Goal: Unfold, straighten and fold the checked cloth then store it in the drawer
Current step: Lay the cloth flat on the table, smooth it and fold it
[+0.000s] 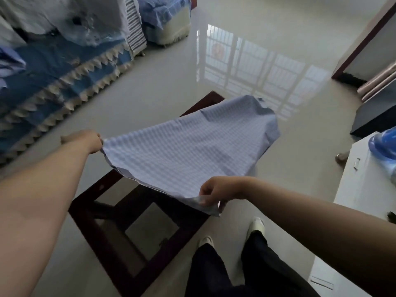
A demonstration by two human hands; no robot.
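Both hands hold the checked cloth (188,146) spread in the air above a dark wooden surface (102,211). The left hand (90,140) grips one corner; the right hand (216,191) pinches the near corner.

Glossy pale floor (171,78) mirrors a barred window; a dark wooden frame (120,239) stands there, perhaps a glass-topped table; blue-covered sofa (53,78) left.

Both bare arms reach forward, the left from the lower left of the frame, the right from the lower right. The left hand (91,140) is closed, pinching a corner of the checked cloth (188,151). The right hand (216,190) pinches the near corner between thumb and curled fingers.
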